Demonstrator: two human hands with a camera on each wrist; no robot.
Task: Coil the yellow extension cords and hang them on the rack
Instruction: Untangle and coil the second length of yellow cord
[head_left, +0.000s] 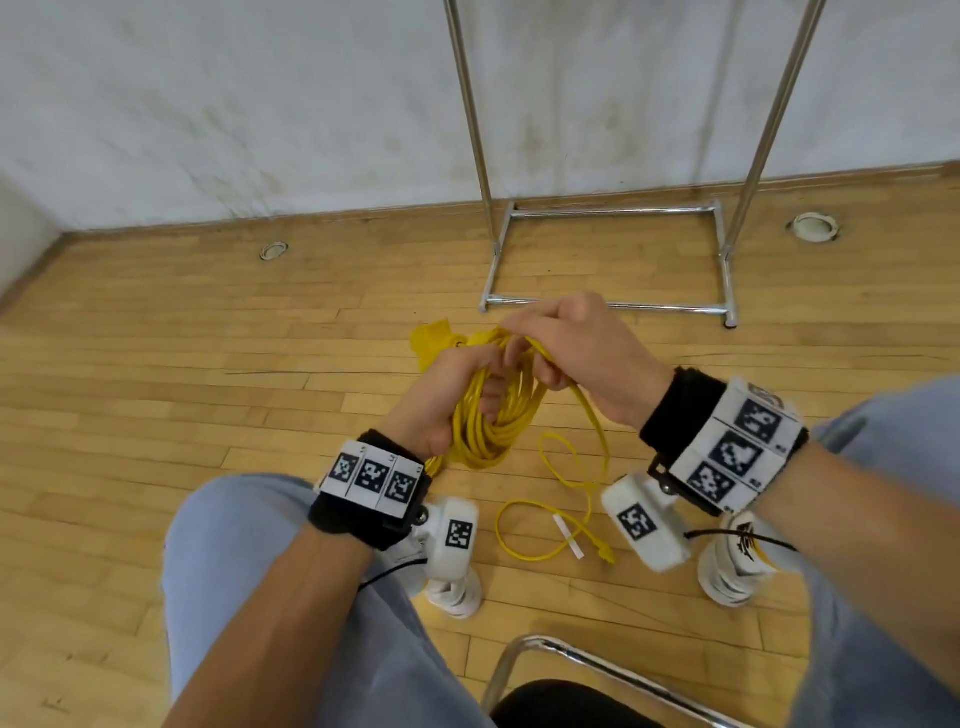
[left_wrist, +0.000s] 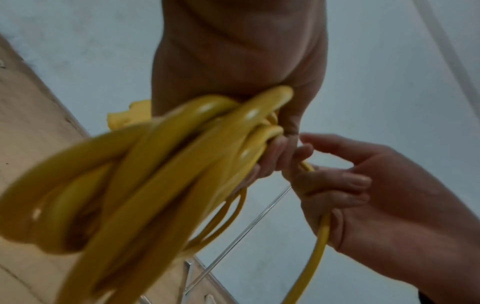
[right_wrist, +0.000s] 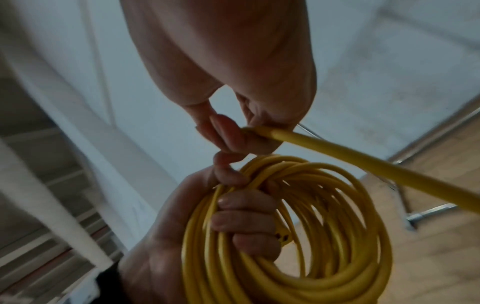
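Observation:
My left hand (head_left: 457, 395) grips a coil of yellow extension cord (head_left: 493, 421) with several loops; its fingers (right_wrist: 244, 218) curl round the bundle (right_wrist: 298, 236). My right hand (head_left: 571, 353) pinches the free strand (right_wrist: 363, 160) just above the coil's top. That loose tail (head_left: 561, 499) trails down to the floor and ends in a yellow plug (head_left: 605, 552). The chrome rack (head_left: 608, 260) stands ahead against the wall. In the left wrist view the cord loops (left_wrist: 155, 174) fill the foreground, with the right hand (left_wrist: 363, 195) beside them.
A yellow piece (head_left: 434, 340) lies on the wooden floor behind the coil. Two round floor fittings (head_left: 274, 251) (head_left: 813, 227) sit near the wall. A chrome chair frame (head_left: 561, 670) is under me, with my knees and white shoes (head_left: 732, 566) on both sides.

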